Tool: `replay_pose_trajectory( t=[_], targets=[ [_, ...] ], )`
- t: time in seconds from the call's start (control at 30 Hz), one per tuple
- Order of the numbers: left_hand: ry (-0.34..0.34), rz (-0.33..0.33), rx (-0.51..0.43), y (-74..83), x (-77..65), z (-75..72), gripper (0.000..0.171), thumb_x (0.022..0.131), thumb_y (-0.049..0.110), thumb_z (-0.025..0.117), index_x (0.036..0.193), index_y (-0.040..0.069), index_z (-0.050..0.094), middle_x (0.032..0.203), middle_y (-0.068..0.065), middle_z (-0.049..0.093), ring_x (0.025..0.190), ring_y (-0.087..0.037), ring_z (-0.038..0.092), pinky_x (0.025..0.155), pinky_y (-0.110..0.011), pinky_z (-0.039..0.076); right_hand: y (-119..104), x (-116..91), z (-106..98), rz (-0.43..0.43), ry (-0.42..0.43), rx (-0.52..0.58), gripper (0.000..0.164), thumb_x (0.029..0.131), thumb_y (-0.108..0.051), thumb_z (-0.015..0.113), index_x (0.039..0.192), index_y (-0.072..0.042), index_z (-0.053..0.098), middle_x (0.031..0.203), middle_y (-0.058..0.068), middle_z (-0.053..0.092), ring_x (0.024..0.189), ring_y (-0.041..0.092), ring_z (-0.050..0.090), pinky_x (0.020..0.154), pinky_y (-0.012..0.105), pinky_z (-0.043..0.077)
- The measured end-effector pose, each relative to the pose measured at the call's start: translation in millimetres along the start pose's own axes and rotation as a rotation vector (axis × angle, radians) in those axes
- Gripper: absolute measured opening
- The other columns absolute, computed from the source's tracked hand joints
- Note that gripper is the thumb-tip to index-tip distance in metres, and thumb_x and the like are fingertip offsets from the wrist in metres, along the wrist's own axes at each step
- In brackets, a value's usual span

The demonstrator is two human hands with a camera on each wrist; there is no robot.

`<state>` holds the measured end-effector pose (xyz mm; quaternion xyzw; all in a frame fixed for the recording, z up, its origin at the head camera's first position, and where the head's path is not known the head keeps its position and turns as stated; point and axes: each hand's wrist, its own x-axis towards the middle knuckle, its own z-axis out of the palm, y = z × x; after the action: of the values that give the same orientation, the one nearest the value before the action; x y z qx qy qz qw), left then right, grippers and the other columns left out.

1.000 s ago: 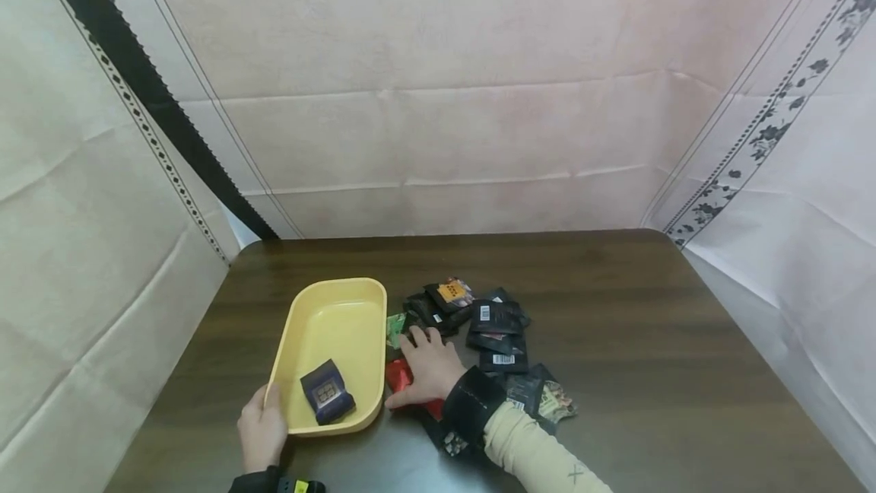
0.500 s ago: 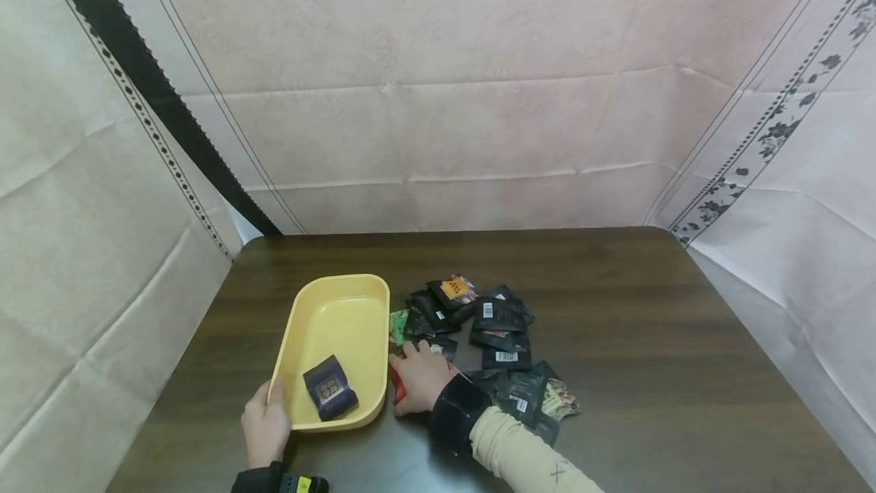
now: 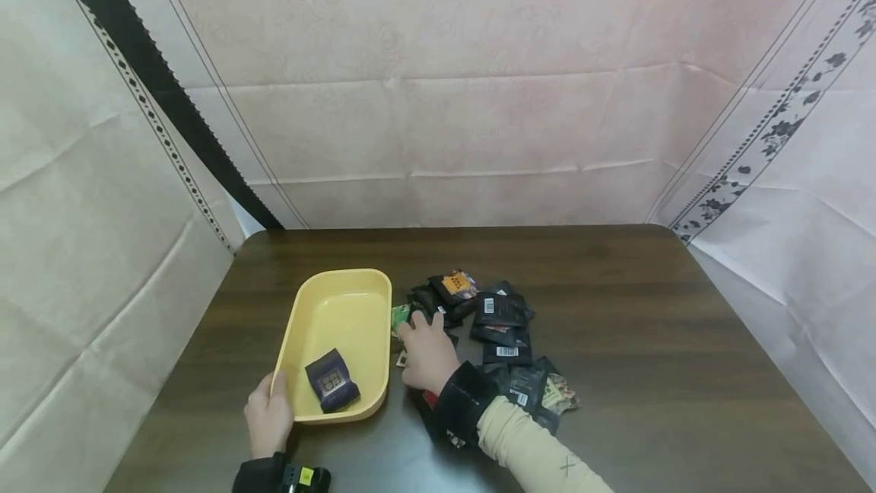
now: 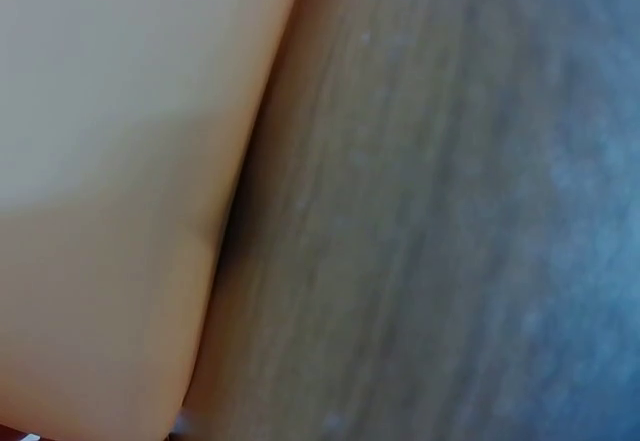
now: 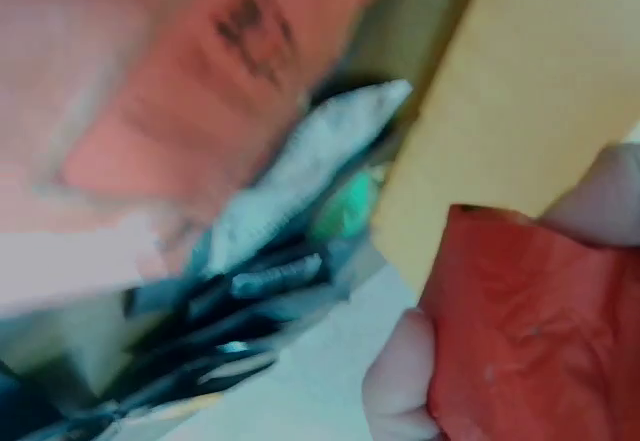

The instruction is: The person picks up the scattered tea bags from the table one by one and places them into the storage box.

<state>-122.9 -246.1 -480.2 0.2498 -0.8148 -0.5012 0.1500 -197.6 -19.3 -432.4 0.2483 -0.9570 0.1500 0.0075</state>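
Note:
A yellow plastic tray (image 3: pixel 345 299) stands left of the table's middle, with one dark blue packet (image 3: pixel 332 383) lying in its near half. My left hand (image 3: pixel 268 415) grips the tray's near left rim. Just right of the tray, over a pile of small packets, is my right hand (image 3: pixel 430 356). In the right wrist view its fingers pinch a crinkled red packet (image 5: pixel 530 331), which the hand hides in the head view. A second red packet (image 5: pixel 230 91) with dark print appears blurred at upper left there.
Black packets (image 3: pixel 502 310) are heaped right of my right hand, and more dark packets (image 3: pixel 527 386) lie nearer me. A green packet (image 3: pixel 400 316) touches or nearly touches the tray's right side. The brown wooden table (image 3: pixel 650 341) extends to the right, with pale curtains (image 3: pixel 438 128) behind.
My right hand first moved toward me and closed on the red packet beside the tray, then shifted away from me and slightly right. My left hand keeps its grip on the tray.

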Motion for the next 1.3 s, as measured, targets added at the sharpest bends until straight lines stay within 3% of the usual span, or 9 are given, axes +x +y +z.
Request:
replay_pose_trajectory(
  t=[0.1, 0.2, 0.43, 0.67, 0.9, 1.03, 1.13, 1.3],
  targets=[
    [0.014, 0.005, -0.001, -0.3, 0.7, -1.2, 0.047, 0.099, 0.021, 0.029, 0.122, -0.016, 0.044, 0.116, -0.037, 0.048, 0.101, -0.045, 0.049, 0.09, -0.053, 0.035, -4, 3, -10, 0.0, 0.039, 0.041, 0.038, 0.063, -0.013, 0.075, 0.097, -0.014, 0.058, 0.096, 0.004, 0.043, 0.088, 0.028, 0.038, 0.054, 0.025, 0.041],
    [0.012, 0.001, -0.001, -1.6, 1.4, -0.8, 0.048, 0.099, 0.022, 0.028, 0.123, -0.016, 0.044, 0.116, -0.037, 0.048, 0.101, -0.043, 0.049, 0.089, -0.052, 0.035, -10, 5, -17, -0.011, 0.057, 0.062, 0.041, 0.064, -0.012, 0.074, 0.102, -0.014, 0.058, 0.096, 0.004, 0.042, 0.087, 0.026, 0.035, 0.055, 0.025, 0.039],
    [-0.001, -0.002, 0.011, -2.4, 1.8, 0.7, 0.05, 0.099, 0.026, 0.029, 0.122, -0.015, 0.045, 0.114, -0.036, 0.05, 0.096, -0.042, 0.05, 0.086, -0.052, 0.037, -35, 16, -24, -0.051, 0.037, 0.002, 0.045, 0.065, -0.017, 0.075, 0.105, -0.017, 0.054, 0.099, 0.004, 0.042, 0.088, 0.024, 0.034, 0.056, 0.023, 0.038],
    [0.009, -0.014, 0.015, -3.3, 2.3, 1.9, 0.052, 0.099, 0.028, 0.028, 0.123, -0.015, 0.045, 0.117, -0.036, 0.049, 0.102, -0.043, 0.05, 0.089, -0.053, 0.037, -66, 30, -15, -0.153, 0.024, -0.092, 0.045, 0.065, -0.024, 0.074, 0.104, -0.018, 0.051, 0.1, 0.002, 0.043, 0.092, 0.024, 0.036, 0.06, 0.022, 0.038],
    [0.009, -0.005, 0.002, -1.0, 0.5, 4.4, 0.049, 0.099, 0.026, 0.029, 0.122, -0.014, 0.046, 0.115, -0.035, 0.051, 0.098, -0.042, 0.052, 0.086, -0.052, 0.039, -79, 36, 1, -0.161, 0.015, -0.103, 0.054, 0.064, -0.028, 0.078, 0.11, -0.02, 0.05, 0.107, 0.001, 0.043, 0.092, 0.021, 0.036, 0.053, 0.018, 0.038],
    [0.006, 0.005, -0.003, 2.9, -1.2, 4.4, 0.047, 0.099, 0.023, 0.029, 0.121, -0.015, 0.047, 0.117, -0.035, 0.049, 0.102, -0.044, 0.05, 0.089, -0.053, 0.037, -76, 35, 3, -0.163, -0.005, -0.081, 0.068, 0.068, -0.042, 0.076, 0.127, -0.026, 0.045, 0.128, 0.003, 0.04, 0.112, 0.027, 0.038, 0.073, 0.029, 0.048],
    [0.009, 0.014, -0.001, 1.7, -0.5, 3.2, 0.046, 0.099, 0.022, 0.03, 0.12, -0.015, 0.047, 0.117, -0.035, 0.049, 0.105, -0.044, 0.049, 0.09, -0.054, 0.036, -74, 33, 1, -0.155, -0.047, -0.058, 0.081, 0.071, -0.056, 0.068, 0.14, -0.033, 0.032, 0.145, 0.004, 0.026, 0.13, 0.035, 0.024, 0.094, 0.047, 0.038],
    [0.018, 0.016, 0.002, -0.9, 0.6, 0.4, 0.046, 0.099, 0.022, 0.03, 0.12, -0.015, 0.047, 0.115, -0.036, 0.05, 0.102, -0.044, 0.05, 0.089, -0.054, 0.037, -66, 31, -4, -0.135, -0.078, -0.058, 0.081, 0.074, -0.06, 0.061, 0.143, -0.036, 0.025, 0.15, 0.003, 0.018, 0.134, 0.036, 0.013, 0.098, 0.058, 0.027]
  ],
)
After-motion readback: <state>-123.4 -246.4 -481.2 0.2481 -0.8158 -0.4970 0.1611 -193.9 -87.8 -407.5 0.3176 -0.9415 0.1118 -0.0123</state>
